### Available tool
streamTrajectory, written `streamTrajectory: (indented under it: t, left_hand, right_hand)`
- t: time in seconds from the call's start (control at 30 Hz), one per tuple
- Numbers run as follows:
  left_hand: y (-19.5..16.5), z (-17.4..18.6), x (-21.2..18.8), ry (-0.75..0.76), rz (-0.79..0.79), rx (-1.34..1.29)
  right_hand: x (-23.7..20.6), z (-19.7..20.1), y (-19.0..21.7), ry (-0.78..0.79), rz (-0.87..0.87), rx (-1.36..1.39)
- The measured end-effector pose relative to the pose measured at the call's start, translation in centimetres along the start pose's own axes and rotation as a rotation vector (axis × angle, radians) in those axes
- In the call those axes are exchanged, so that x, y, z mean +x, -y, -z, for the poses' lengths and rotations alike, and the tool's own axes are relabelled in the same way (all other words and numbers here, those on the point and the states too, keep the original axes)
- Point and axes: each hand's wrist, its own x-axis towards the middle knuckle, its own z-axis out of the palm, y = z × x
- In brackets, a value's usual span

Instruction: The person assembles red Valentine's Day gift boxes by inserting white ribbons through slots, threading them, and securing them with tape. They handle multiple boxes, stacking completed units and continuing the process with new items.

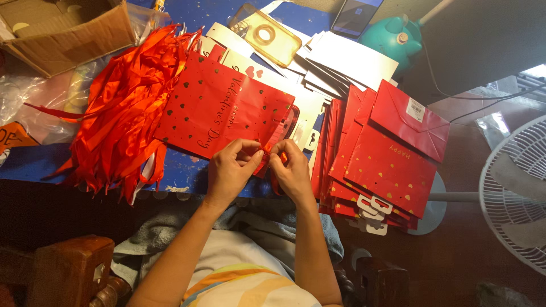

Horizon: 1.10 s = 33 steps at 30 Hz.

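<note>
Both hands meet at the near edge of the blue bench (187,170). The left hand (230,170) and the right hand (293,170) are each closed in a fingertip pinch on a short length of red ribbon (267,154), which sits at the lower right corner of a flat red gift bag (222,111). The bag lies face up on the bench, gold hearts and script showing, just beyond the hands.

Whether the ribbon passes through a hole in the bag cannot be told; the fingers hide that spot.

Judged as a ribbon being fitted or knotted at the bag's edge, the work would go best with the pinch points kept close together, so the slippery satin cannot slacken between them. The bag should stay flat on the bench (a lifted corner would crease the card). Pull should be even from both sides; a one-sided tug could tear the paper at the corner.

Supplies are well placed. A heap of red ribbons (122,108) lies to the left, touching the bag's left edge. A stack of red bags (387,165) lies to the right, near the right hand, with white card hangers (372,213) poking out below. White card sheets (347,59) sit beyond the bag. A cardboard box (68,34) occupies the far left corner, and a white fan (515,187) stands off the bench at right.
</note>
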Motion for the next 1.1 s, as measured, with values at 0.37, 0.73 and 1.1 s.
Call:
streamTrajectory:
  t: [0.37,0.73,1.1]
  left_hand:
    - [-0.5,0.3,-0.1,0.032,-0.03,-0.112]
    - [-0.9,0.3,0.1,0.004,-0.012,-0.067]
    - [-0.1,0.6,0.9,0.06,0.041,0.025]
  right_hand:
    - [0.3,-0.5,5.1,-0.099,-0.017,-0.055]
    - [0.2,0.5,4.4,0.011,0.029,0.001]
    - [0.4,-0.5,4.2,-0.076,0.039,-0.095]
